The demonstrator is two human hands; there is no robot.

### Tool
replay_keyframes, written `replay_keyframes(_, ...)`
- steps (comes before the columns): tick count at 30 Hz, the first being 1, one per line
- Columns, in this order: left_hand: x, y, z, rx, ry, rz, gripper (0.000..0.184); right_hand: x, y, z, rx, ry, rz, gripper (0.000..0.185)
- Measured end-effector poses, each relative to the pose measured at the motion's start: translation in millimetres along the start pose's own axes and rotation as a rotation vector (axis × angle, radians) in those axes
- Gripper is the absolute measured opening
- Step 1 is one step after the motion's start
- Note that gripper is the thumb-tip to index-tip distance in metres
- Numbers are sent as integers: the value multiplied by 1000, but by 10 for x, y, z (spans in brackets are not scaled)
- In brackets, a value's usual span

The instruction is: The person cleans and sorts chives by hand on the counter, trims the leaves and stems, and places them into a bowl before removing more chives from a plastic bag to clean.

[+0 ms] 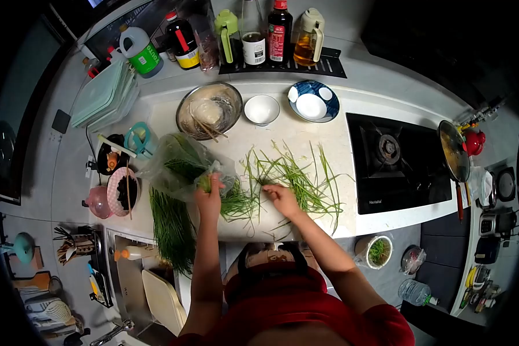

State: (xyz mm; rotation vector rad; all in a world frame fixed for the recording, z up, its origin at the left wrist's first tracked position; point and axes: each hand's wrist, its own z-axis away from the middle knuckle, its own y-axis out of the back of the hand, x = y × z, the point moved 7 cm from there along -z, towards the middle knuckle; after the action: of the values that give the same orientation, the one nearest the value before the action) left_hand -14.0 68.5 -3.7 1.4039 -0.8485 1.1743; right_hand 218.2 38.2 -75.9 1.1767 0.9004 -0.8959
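My left hand (209, 199) is closed on the clear plastic bag (176, 158), which has green vegetables inside. To its right, my right hand (282, 199) is closed over the white counter (242, 230), fingers pinched together on thin green stalks. Loose green stalks (305, 179) lie spread beyond and beside my right hand. Short cut greens (236, 205) rest between the two hands. A thick bunch of dark green chives (170, 230) hangs over the counter's front edge, left of my left forearm.
Behind stand a metal bowl (209, 109) with dough and chopsticks, a white bowl (262, 109) and a blue bowl (313, 101). A gas stove (401, 161) is at the right, a sink (130, 277) at the front left. A bin (378, 252) stands below the counter.
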Motion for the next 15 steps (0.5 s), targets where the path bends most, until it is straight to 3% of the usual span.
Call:
replay_keyframes(1, 51, -8, 51, 23, -149, -73, 23, -89, -102, -22, -45, 50, 151, 34)
replay_keyframes(2, 103, -21, 105, 46, -298, -145, 23, -2, -247, -87, 17, 238, 166, 36)
replay_keyframes(3, 120, -26, 39, 30, -223, -278, 22, 1, -376, -235, 43, 264, 226, 35)
replay_keyframes(5, 313, -18, 105, -1, -74, -538, 20, 11, -493, -389, 28, 214, 358, 32)
replay_keyframes(8, 97, 11, 41, 9, -94, -472, 19, -82, -527, -451, 60, 139, 704, 23)
replay_keyframes(11, -75, 67, 6, 14, -122, -433, 19, 148, -487, -515, 89, 52, 856, 19)
replay_keyframes(15, -36, 53, 15, 64, -164, -454, 19, 163, -131, -373, 96, -207, 827, 16)
